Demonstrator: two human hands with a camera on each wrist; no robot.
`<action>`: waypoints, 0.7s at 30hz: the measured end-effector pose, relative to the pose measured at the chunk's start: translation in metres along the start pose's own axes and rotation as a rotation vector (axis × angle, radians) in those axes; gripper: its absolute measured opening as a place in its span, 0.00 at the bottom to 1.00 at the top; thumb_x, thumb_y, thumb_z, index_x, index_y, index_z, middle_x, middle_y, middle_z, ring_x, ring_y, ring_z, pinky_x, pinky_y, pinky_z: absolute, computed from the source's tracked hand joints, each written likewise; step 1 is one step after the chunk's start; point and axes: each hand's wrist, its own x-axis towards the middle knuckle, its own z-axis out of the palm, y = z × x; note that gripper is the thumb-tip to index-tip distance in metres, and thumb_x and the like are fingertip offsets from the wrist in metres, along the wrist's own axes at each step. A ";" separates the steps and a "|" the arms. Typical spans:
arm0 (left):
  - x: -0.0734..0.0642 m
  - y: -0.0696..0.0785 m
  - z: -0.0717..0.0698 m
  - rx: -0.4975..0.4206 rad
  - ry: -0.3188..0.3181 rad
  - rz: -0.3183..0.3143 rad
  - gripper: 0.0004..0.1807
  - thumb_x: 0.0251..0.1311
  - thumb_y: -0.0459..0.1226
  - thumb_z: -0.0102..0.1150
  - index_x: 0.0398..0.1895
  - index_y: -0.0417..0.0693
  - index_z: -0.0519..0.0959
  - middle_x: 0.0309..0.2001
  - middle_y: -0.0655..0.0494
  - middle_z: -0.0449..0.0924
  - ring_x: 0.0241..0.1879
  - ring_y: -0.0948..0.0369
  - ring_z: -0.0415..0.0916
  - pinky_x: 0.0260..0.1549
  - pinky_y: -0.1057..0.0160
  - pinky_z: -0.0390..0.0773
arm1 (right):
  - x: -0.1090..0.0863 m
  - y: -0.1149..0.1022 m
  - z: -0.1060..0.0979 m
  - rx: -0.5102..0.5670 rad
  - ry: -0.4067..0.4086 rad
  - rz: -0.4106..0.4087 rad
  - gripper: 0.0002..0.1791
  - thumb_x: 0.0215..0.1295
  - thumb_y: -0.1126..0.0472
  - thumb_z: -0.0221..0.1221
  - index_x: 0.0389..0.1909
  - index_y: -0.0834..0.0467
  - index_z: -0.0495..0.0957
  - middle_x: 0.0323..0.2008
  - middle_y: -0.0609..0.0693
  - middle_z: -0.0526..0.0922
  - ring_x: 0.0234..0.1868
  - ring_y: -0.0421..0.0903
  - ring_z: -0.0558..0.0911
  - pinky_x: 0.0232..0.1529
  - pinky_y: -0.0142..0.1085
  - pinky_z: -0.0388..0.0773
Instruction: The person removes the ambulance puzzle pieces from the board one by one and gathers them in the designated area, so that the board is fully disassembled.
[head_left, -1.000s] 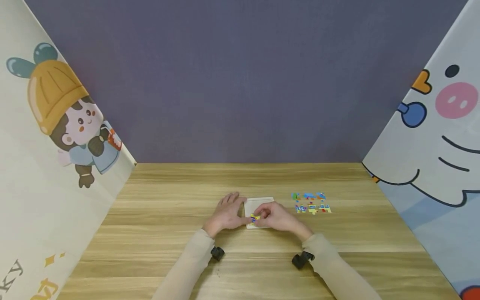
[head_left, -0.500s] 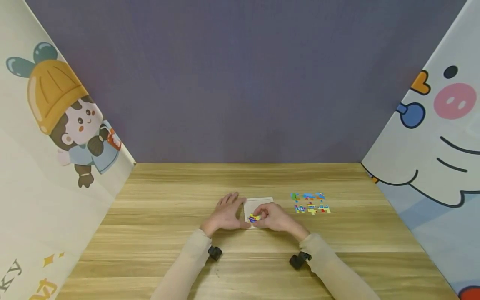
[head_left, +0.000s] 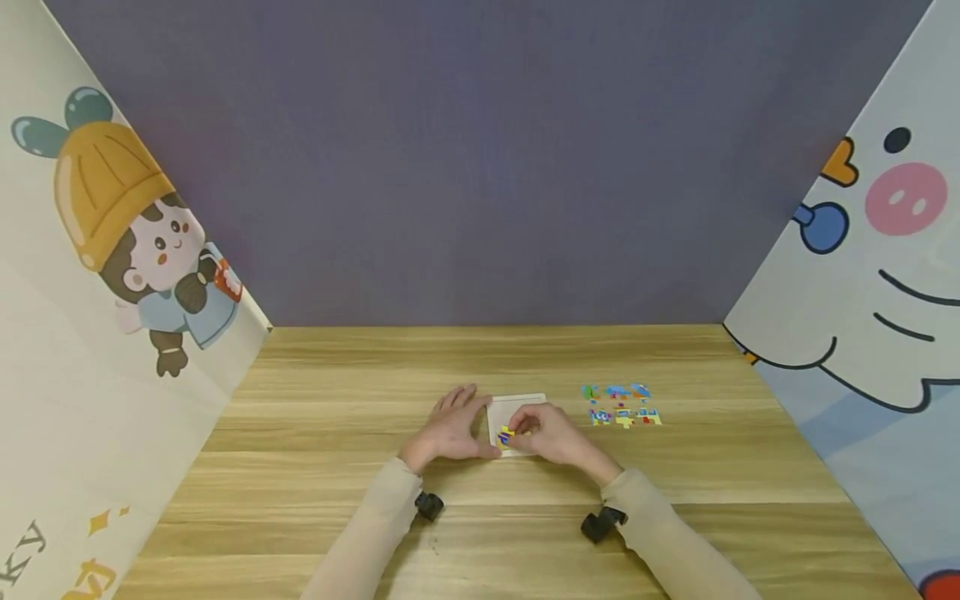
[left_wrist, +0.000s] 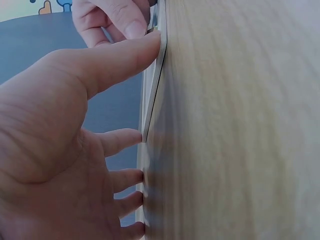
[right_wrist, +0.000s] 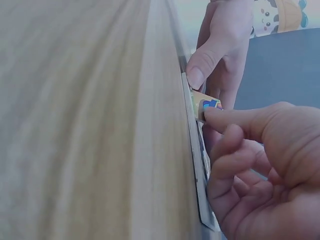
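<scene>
A flat white puzzle tray (head_left: 517, 400) lies on the table between the hands in the head view. My left hand (head_left: 452, 431) spreads along its left side, thumb at the near left corner and a finger at the far left corner. In the left wrist view the thumb (left_wrist: 122, 57) rests on the tray edge (left_wrist: 152, 95). My right hand (head_left: 555, 435) pinches a small yellow and blue puzzle piece (head_left: 505, 435) over the tray's near left part. In the right wrist view this puzzle piece (right_wrist: 209, 104) stands tilted, one edge down at the tray; the fingertips partly hide it.
To the right of the tray, several colourful puzzle pieces (head_left: 624, 415) lie in two rough rows on the wooden table (head_left: 337, 483). A dark grey wall (head_left: 495, 167) stands behind the table, with printed panels at both sides.
The puzzle piece has turned and tilted in my right fingers, over the near left corner. My left thumb has drawn back slightly from the piece to the tray's edge.
</scene>
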 end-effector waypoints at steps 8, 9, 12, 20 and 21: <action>0.000 0.003 0.001 -0.001 0.016 0.025 0.49 0.60 0.57 0.73 0.82 0.51 0.66 0.86 0.41 0.52 0.85 0.35 0.44 0.83 0.33 0.44 | 0.001 0.006 -0.003 0.185 -0.076 0.064 0.09 0.68 0.61 0.71 0.42 0.61 0.83 0.35 0.52 0.84 0.25 0.41 0.77 0.22 0.29 0.78; 0.001 0.004 0.001 -0.002 0.019 0.040 0.48 0.61 0.57 0.72 0.81 0.51 0.66 0.85 0.41 0.53 0.85 0.35 0.45 0.83 0.32 0.45 | 0.001 0.007 -0.004 0.204 -0.083 0.069 0.09 0.68 0.62 0.70 0.42 0.62 0.82 0.35 0.53 0.83 0.23 0.41 0.76 0.21 0.29 0.78; 0.003 0.007 0.003 -0.008 0.031 0.092 0.45 0.64 0.54 0.71 0.80 0.47 0.68 0.84 0.43 0.58 0.83 0.35 0.50 0.82 0.33 0.49 | 0.001 0.009 -0.004 0.247 -0.096 0.071 0.10 0.69 0.63 0.70 0.43 0.64 0.81 0.33 0.53 0.82 0.21 0.41 0.75 0.21 0.29 0.77; 0.009 0.013 0.005 0.017 0.016 0.140 0.44 0.63 0.53 0.73 0.79 0.44 0.70 0.82 0.47 0.64 0.83 0.41 0.55 0.82 0.36 0.54 | 0.002 0.011 -0.004 0.272 -0.105 0.095 0.09 0.70 0.60 0.69 0.44 0.62 0.82 0.32 0.49 0.83 0.21 0.40 0.75 0.21 0.29 0.77; 0.009 0.013 0.006 0.023 0.016 0.139 0.44 0.63 0.52 0.73 0.78 0.44 0.71 0.82 0.47 0.64 0.83 0.41 0.55 0.82 0.36 0.54 | 0.002 0.011 -0.004 0.278 -0.101 0.097 0.09 0.70 0.60 0.69 0.44 0.62 0.83 0.32 0.49 0.84 0.21 0.40 0.75 0.21 0.29 0.77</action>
